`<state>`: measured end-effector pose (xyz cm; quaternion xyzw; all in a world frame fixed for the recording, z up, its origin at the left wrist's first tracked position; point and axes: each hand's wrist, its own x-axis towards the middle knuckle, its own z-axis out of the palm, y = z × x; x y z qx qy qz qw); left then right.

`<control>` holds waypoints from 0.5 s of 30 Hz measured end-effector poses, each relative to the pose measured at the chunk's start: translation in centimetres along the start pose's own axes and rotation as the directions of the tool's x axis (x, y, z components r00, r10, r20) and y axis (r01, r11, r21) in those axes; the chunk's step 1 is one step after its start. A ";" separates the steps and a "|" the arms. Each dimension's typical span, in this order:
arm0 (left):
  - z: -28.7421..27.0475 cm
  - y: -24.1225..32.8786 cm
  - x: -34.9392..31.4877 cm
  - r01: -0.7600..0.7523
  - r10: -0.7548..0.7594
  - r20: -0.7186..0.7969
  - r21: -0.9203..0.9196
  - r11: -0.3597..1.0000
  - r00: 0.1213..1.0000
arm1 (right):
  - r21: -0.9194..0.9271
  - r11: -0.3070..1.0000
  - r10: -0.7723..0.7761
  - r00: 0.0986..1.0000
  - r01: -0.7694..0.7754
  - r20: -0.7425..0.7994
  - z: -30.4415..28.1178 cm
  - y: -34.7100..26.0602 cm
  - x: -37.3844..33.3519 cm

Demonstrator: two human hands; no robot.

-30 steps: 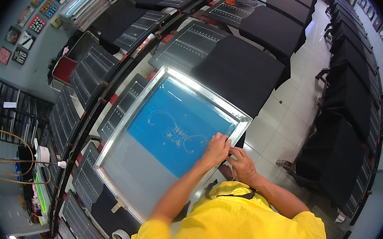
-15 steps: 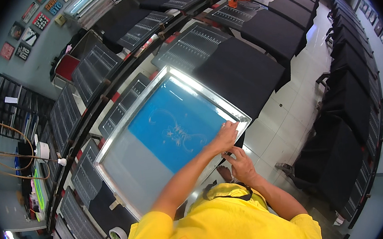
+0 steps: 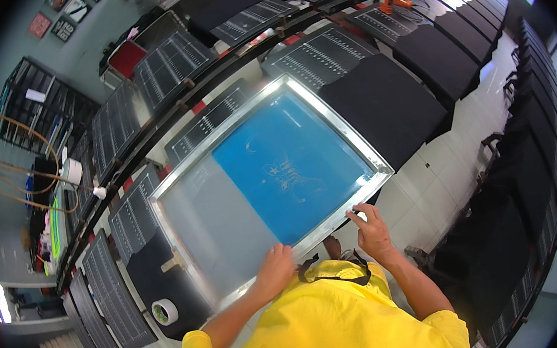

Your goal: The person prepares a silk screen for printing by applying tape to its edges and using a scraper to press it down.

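Observation:
A silk screen [image 3: 291, 166] with a metal frame lies aslant over the printing boards in front of me. Its mesh is part bright blue with a pale line design, part translucent grey. My left hand [image 3: 277, 268] is on the frame's near side, its fingers curled over the edge. Farther right, by the same side and short of the near right corner, my right hand [image 3: 372, 232] is closed in a pinch. Something small and dark shows at its fingertips; I cannot make out what it is.
A roll of tape [image 3: 165, 312] rests on a black cloth at the lower left. Rows of boards, several covered with black cloth [image 3: 385, 100], run to the far right. An orange tool [image 3: 388, 1] stands on a far board. Brown hoses [image 3: 39, 130] hang at left.
My left hand has moved from the frame's right corner back along its near side. My right hand stays pinched by the frame's edge. The view has shifted.

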<state>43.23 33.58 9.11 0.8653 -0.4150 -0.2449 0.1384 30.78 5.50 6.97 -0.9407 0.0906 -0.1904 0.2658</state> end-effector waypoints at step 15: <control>3.8 -1.0 -5.7 0.195 -0.177 -0.329 0.022 0.981 0.928 | 0.086 0.996 -0.029 0.997 0.023 0.068 -0.2 4.4 2.9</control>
